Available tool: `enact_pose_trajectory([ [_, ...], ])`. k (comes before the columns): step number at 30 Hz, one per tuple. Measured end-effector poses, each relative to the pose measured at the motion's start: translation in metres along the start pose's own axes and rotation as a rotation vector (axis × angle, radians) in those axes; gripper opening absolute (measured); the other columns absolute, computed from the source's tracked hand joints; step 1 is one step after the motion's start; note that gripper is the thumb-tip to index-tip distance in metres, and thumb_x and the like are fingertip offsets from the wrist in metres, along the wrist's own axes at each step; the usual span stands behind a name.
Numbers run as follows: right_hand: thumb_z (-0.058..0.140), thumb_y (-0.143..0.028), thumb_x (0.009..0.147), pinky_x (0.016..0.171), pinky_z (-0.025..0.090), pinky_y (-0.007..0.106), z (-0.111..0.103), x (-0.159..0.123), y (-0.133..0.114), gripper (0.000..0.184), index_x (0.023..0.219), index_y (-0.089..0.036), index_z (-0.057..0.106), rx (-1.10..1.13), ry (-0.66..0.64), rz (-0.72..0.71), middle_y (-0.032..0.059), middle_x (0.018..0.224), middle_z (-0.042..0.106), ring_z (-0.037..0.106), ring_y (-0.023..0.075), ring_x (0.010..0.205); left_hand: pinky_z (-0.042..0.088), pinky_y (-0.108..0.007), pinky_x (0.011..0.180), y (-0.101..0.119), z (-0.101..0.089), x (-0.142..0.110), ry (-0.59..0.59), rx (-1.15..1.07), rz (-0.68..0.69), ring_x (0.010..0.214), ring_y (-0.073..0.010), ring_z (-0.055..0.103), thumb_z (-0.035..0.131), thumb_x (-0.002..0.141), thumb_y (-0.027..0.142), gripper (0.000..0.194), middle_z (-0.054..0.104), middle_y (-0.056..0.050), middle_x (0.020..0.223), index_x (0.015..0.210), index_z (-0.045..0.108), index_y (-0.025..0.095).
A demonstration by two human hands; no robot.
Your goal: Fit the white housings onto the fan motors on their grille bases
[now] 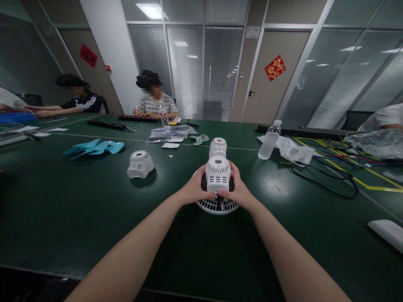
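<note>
Both my left hand (200,186) and my right hand (236,186) grip a white vented fan motor cover (218,170) from its two sides, thumbs near its lower front edge. Beneath it lies a round white fan grille (217,207), whose middle is hidden by the cover and my fingers. Some dark parts show in the gap between cover and grille. Just behind stands another white motor cover (218,145). A third motor cover (140,163) sits on the green table to the left of my hands.
Blue fan blades (97,147) lie at the left, a clear fan blade (200,139) behind the covers. Plastic bags (170,133) and a water bottle (163,116) are farther back. A frosted bottle (270,140) and black cables (327,184) lie right. Several people sit around the table (94,218).
</note>
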State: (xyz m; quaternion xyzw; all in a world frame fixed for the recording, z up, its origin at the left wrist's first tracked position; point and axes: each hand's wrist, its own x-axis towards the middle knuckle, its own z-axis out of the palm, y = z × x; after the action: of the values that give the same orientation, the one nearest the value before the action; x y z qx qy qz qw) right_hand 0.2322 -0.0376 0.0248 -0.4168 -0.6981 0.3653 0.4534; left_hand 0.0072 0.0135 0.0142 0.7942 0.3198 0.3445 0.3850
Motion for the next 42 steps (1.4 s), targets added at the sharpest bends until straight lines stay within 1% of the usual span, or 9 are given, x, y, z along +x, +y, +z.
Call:
enact_pose_trajectory([
  [6,0.089,-0.041,0.066,0.119,0.031,0.06,-0.002,0.0,0.001,0.121,0.157,-0.03,0.01,0.051,-0.002,-0.005,0.0146,0.151,0.046,0.044,0.0368,0.141,0.028,-0.064,0.119,-0.002,-0.001,-0.001,-0.027,0.039,0.076,0.145,-0.0418,0.036,0.092,0.057,0.044,0.122,0.036,-0.019,0.157,0.155,0.022,0.023],
  [10,0.091,-0.04,0.065,0.118,0.032,0.06,-0.003,0.0,0.003,0.119,0.156,-0.031,0.014,0.076,-0.004,-0.009,0.0136,0.151,0.046,0.044,0.0362,0.142,0.028,-0.066,0.118,-0.002,0.0,-0.001,-0.011,0.044,0.061,0.144,-0.0425,0.036,0.091,0.058,0.045,0.121,0.036,-0.019,0.158,0.155,0.021,0.025],
  [14,0.09,-0.039,0.066,0.119,0.032,0.06,-0.003,0.0,0.006,0.117,0.155,-0.032,0.016,0.098,0.008,-0.026,0.0131,0.15,0.048,0.045,0.0357,0.142,0.026,-0.066,0.119,0.002,0.001,-0.002,-0.008,0.048,0.079,0.146,-0.0424,0.035,0.09,0.059,0.045,0.123,0.034,-0.018,0.159,0.157,0.018,0.025],
  [19,0.089,-0.042,0.068,0.118,0.032,0.061,-0.002,0.0,0.009,0.116,0.156,-0.031,0.014,0.108,0.011,-0.053,0.0131,0.149,0.05,0.046,0.0356,0.142,0.026,-0.067,0.118,0.008,0.001,-0.002,-0.018,0.071,0.041,0.145,-0.0432,0.036,0.09,0.06,0.046,0.125,0.036,-0.019,0.158,0.158,0.016,0.025],
  [22,0.088,-0.044,0.068,0.118,0.032,0.061,-0.002,-0.001,0.01,0.115,0.156,-0.031,0.014,0.101,0.008,-0.054,0.013,0.149,0.05,0.045,0.0355,0.142,0.028,-0.065,0.118,0.011,0.0,-0.002,-0.031,0.068,0.023,0.146,-0.042,0.035,0.088,0.062,0.046,0.123,0.035,-0.017,0.159,0.159,0.015,0.026],
  [27,0.087,-0.044,0.07,0.119,0.03,0.061,-0.002,-0.002,0.01,0.118,0.157,-0.031,0.009,0.072,0.01,-0.051,0.0136,0.153,0.047,0.043,0.0354,0.144,0.032,-0.063,0.117,0.016,-0.003,-0.003,-0.056,0.101,-0.036,0.144,-0.0402,0.038,0.087,0.063,0.047,0.128,0.037,-0.014,0.16,0.16,0.006,0.029],
  [32,0.088,-0.045,0.068,0.123,0.025,0.059,-0.002,-0.002,0.01,0.116,0.157,-0.029,0.015,-0.003,0.056,-0.085,0.0146,0.161,0.034,0.033,0.036,0.149,0.032,-0.062,0.117,0.017,-0.004,-0.002,-0.073,0.109,-0.034,0.144,-0.0396,0.04,0.086,0.065,0.047,0.129,0.039,-0.015,0.159,0.161,0.002,0.029],
  [36,0.086,-0.046,0.07,0.122,0.026,0.06,-0.002,-0.002,0.008,0.116,0.157,-0.029,0.012,-0.003,0.05,-0.095,0.0147,0.161,0.034,0.034,0.0363,0.149,0.034,-0.061,0.116,0.016,-0.004,-0.002,-0.073,0.138,-0.037,0.142,-0.0397,0.043,0.085,0.065,0.047,0.129,0.041,-0.015,0.158,0.161,0.0,0.029],
  [42,0.083,-0.048,0.074,0.122,0.025,0.06,0.0,-0.003,0.005,0.114,0.158,-0.029,0.009,-0.022,0.046,-0.092,0.0142,0.162,0.031,0.033,0.0365,0.149,0.031,-0.066,0.116,0.016,-0.003,-0.001,-0.046,0.179,0.016,0.144,-0.0428,0.039,0.085,0.064,0.047,0.129,0.035,-0.016,0.161,0.161,0.0,0.029],
])
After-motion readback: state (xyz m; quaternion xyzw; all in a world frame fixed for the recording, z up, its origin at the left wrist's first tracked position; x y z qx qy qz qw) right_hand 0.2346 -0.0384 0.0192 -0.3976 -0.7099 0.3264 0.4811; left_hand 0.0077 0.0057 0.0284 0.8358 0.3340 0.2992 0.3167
